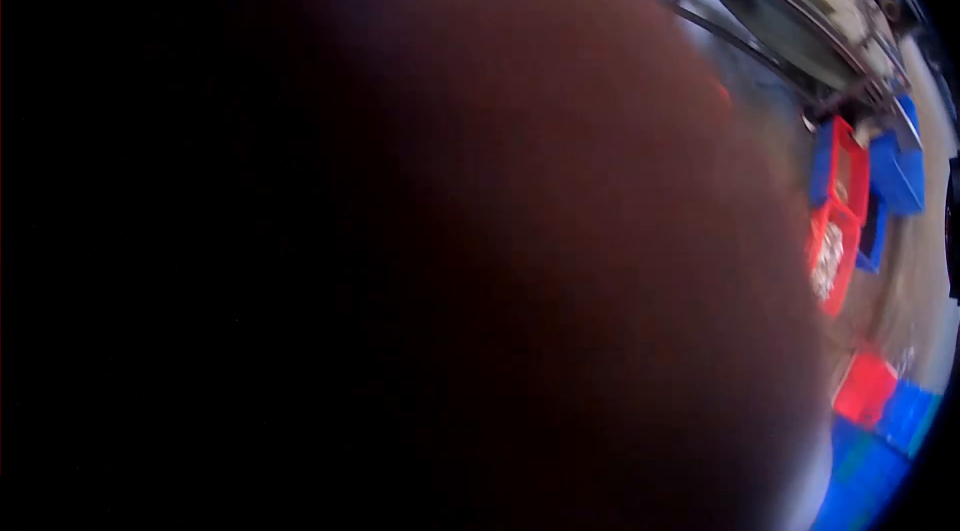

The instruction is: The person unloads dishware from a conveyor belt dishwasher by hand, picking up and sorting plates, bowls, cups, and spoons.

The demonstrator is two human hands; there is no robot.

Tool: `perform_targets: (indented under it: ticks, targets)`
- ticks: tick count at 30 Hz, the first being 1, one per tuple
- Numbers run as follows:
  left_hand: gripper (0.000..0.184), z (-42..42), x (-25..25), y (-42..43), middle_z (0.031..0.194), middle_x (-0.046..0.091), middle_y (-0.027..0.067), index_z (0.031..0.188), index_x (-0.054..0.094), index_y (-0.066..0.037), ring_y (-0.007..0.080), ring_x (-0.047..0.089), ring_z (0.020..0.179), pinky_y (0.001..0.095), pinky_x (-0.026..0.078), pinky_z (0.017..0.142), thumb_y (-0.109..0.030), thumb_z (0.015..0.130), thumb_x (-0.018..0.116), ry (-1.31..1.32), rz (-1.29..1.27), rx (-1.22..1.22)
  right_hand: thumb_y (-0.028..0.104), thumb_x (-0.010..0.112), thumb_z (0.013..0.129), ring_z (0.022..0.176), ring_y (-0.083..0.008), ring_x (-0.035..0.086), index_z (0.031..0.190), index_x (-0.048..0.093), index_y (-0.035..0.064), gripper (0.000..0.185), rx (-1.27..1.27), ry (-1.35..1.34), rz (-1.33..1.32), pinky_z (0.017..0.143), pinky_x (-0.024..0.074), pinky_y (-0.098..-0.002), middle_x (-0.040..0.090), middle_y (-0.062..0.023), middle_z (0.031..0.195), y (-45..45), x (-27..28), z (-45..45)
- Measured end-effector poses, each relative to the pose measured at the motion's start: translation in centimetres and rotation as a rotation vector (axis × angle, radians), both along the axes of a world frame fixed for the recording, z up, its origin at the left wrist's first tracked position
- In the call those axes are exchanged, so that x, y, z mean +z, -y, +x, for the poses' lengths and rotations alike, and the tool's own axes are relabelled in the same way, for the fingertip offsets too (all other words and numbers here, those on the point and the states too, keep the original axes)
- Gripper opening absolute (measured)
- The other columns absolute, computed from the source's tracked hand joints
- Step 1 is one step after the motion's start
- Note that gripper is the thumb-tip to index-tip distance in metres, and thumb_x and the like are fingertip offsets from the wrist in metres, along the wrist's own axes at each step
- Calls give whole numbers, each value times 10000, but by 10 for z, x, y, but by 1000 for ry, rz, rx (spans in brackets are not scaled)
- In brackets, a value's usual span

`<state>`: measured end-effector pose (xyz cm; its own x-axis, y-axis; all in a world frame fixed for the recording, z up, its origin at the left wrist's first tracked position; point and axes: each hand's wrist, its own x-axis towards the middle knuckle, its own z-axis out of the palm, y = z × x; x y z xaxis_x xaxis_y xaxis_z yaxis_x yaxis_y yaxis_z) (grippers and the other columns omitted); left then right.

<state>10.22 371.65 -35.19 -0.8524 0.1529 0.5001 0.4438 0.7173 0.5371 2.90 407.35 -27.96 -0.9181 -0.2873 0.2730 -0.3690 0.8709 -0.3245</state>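
A large, dark reddish-brown shape (560,231), badly out of focus, lies right up against the lens and blocks most of the head view. It may be part of a hand, but no fingers or outline show, and I cannot tell which hand it would be. My left hand and my right hand cannot be made out. Whatever either one holds or touches is hidden.
Along the right edge, a red crate (852,231) holds pale pieces. Another red crate (861,166) and a blue crate (897,176) stand beyond it. Lower are a red container (866,389) and blue surfaces (862,476). A metal-framed table (800,31) is at the upper right.
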Motion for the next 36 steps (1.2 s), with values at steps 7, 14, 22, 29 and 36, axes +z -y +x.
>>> perform_targets:
  ticks: [7, 14, 22, 29, 36]
  targets:
    - [213, 9, 28, -12, 863, 629, 109, 933, 640, 13, 254, 584, 765, 369, 468, 693, -168, 870, 547, 31, -47, -17, 204, 643, 757, 977, -252, 613, 1038, 653, 116, 295, -32, -18, -17, 812, 501, -362, 646, -65, 970, -16, 70, 41]
    - [204, 52, 94, -38, 870, 622, 126, 948, 635, 36, 263, 578, 782, 376, 461, 707, -123, 889, 522, -255, -228, -120, 205, 656, 747, 977, -255, 613, 1057, 651, 114, 323, 33, -232, 220, 820, 499, -359, 645, -60, 960, -26, 279, 100]
    - [154, 128, 139, -58, 760, 597, 102, 897, 651, -33, 284, 588, 691, 380, 464, 665, -69, 758, 597, -212, 16, 96, 295, 667, 783, 902, -312, 617, 994, 652, 69, 309, 404, 62, 290, 792, 488, -385, 654, -138, 989, -3, 144, -60]
    - [174, 133, 150, -63, 691, 562, 94, 877, 627, -45, 275, 570, 635, 383, 455, 599, -49, 704, 629, -289, -166, 60, 480, 719, 698, 1083, -369, 558, 1204, 522, 20, 711, -194, 365, -400, 905, 446, -406, 572, -235, 1176, 53, 44, -132]
    - [81, 129, 168, -84, 595, 457, 80, 711, 570, -76, 261, 499, 535, 380, 391, 491, -42, 671, 632, -251, -142, 209, 340, 703, 676, 886, -297, 655, 926, 688, 57, 378, 186, 48, 346, 786, 504, -396, 675, -170, 931, 52, 35, -197]
